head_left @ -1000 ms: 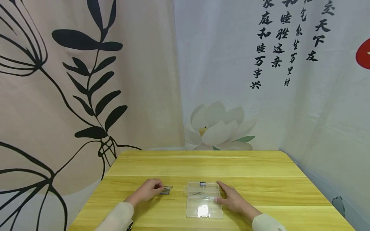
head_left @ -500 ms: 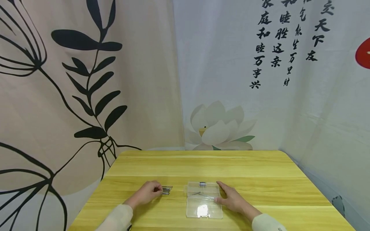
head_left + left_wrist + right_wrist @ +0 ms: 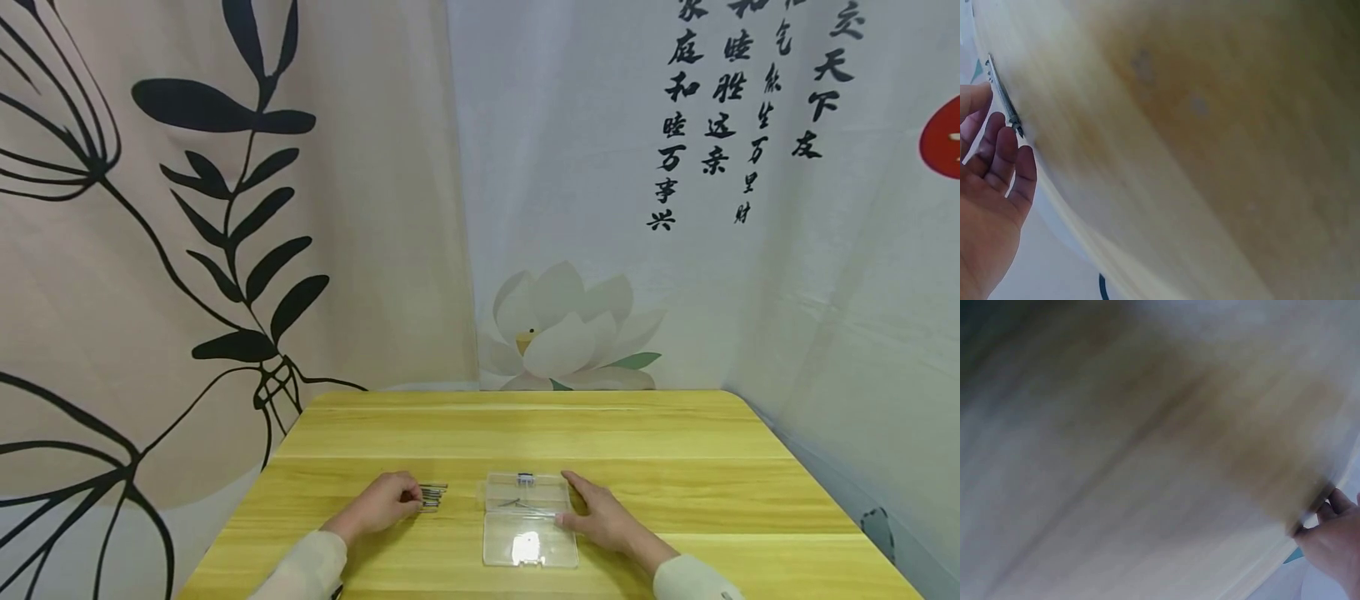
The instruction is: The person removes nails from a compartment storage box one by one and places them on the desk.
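Note:
My left hand (image 3: 386, 502) is on the left side of the table, its thumb and index finger together at a row of several slim metal rods (image 3: 433, 493). One thin rod sticks out from the fingertips on the near side. In the left wrist view, the rods (image 3: 1005, 97) show as a dark silvery bundle just beyond the fingers. A clear plastic box (image 3: 528, 554) lies with its lid laid back, thin metal pieces (image 3: 516, 502) in the far half. My right hand (image 3: 600, 517) holds the box by its right edge, thumb near the hinge and index finger at the far corner.
The wooden table (image 3: 637, 425) has rounded far corners. Behind it hangs a printed curtain (image 3: 390, 208) with plants, a lotus and writing. A small blue-and-white label (image 3: 525, 479) sits at the far edge of the box.
My left hand has drawn back slightly to the left and a little nearer, showing more of the rods. The right hand and the box have stayed in place.

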The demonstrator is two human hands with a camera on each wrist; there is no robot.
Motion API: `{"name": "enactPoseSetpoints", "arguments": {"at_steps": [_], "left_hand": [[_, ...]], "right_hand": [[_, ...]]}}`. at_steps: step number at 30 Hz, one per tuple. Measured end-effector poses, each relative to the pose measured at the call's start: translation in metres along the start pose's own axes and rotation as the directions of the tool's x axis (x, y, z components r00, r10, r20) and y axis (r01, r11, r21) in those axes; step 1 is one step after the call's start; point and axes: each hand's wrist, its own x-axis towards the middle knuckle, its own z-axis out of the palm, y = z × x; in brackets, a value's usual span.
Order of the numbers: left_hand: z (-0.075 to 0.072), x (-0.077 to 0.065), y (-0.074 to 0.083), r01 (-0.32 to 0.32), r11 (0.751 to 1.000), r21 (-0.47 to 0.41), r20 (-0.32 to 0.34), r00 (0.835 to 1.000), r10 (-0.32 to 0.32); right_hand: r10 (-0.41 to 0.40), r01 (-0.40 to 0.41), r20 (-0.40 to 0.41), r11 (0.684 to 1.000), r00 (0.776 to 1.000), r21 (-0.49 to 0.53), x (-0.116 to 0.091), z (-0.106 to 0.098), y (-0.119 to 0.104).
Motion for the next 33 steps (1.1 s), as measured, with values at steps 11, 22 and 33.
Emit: {"name": "enactPoseSetpoints", "arguments": {"at_steps": [11, 22, 33], "left_hand": [[-0.005, 0.001, 0.003, -0.009, 1.0, 0.006, -0.039, 0.999, 0.009], [-0.008, 0.011, 0.016, -0.006, 1.0, -0.023, -0.016, 1.0, 0.005], [-0.002, 0.033, 0.046, -0.028, 0.997, -0.065, -0.015, 1.0, 0.027]], "right_hand": [[0.004, -0.004, 0.0, 1.0, 1.0, 0.009, 0.0, 0.0, 0.001], [-0.007, 0.007, -0.001, 1.0, 1.0, 0.016, 0.0, 0.0, 0.001], [-0.011, 0.011, -0.003, 1.0, 1.0, 0.006, -0.001, 0.0, 0.0]]}}
